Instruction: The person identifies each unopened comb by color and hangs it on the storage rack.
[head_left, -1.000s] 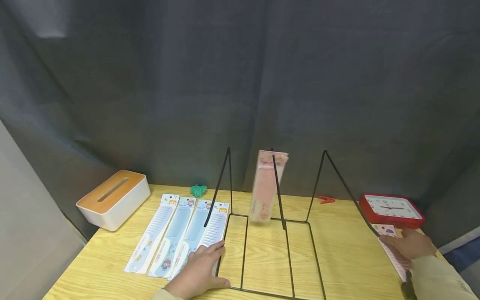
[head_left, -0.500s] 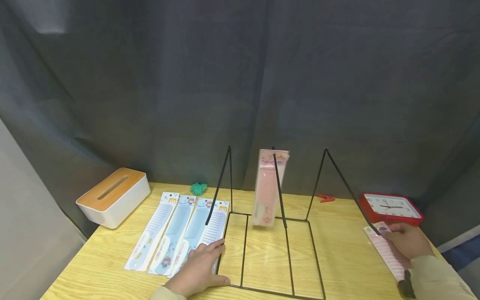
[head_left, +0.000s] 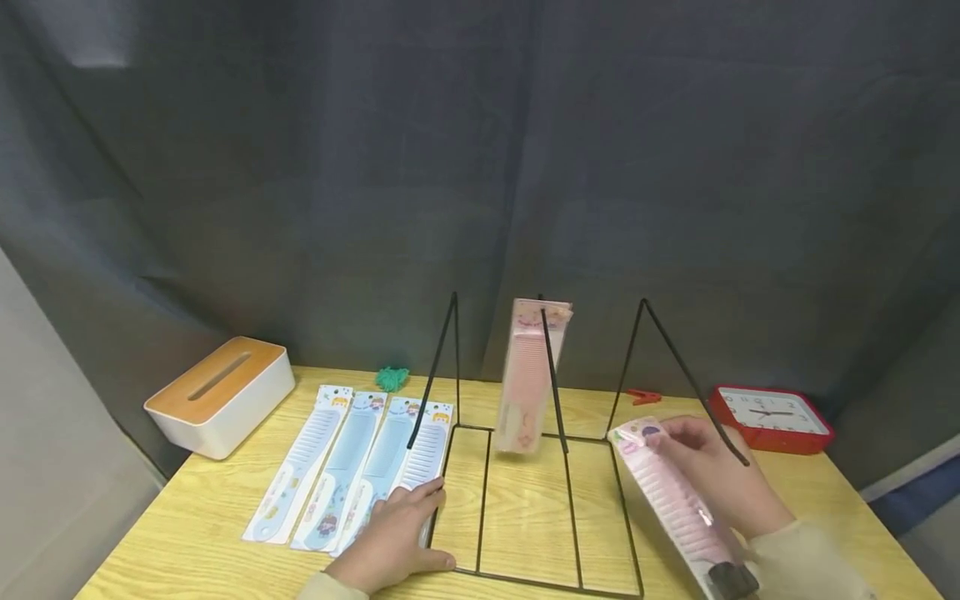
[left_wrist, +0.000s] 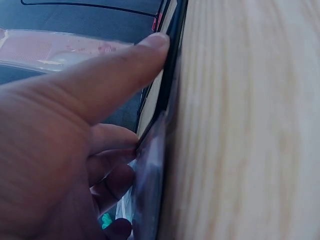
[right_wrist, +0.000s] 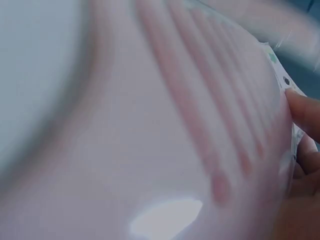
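Note:
In the head view, my right hand [head_left: 723,479] pinches the top end of a packaged pink comb [head_left: 675,500] between thumb and fingers. The pack is raised and slants toward me, right of a black wire display rack [head_left: 432,371]. It fills most of the right wrist view, its hang hole beside the thumb. My left hand [head_left: 393,537] rests at the rack's front left corner, fingers along the side wire and thumb at the front wire. On the rack's middle hook hang pink comb packs [head_left: 523,383]. Several blue comb packs [head_left: 341,467] lie left of the rack, partly under the left hand.
A white tissue box [head_left: 221,396] with a wooden lid stands at the back left. Along the back edge lie a green tuft [head_left: 392,378] and a red clip [head_left: 643,397]. A red-framed clock [head_left: 772,417] lies at the right, behind my right forearm.
My right hand has picked up the pink comb pack from the right of the table and carried it left toward the rack. The left hand has kept its place.

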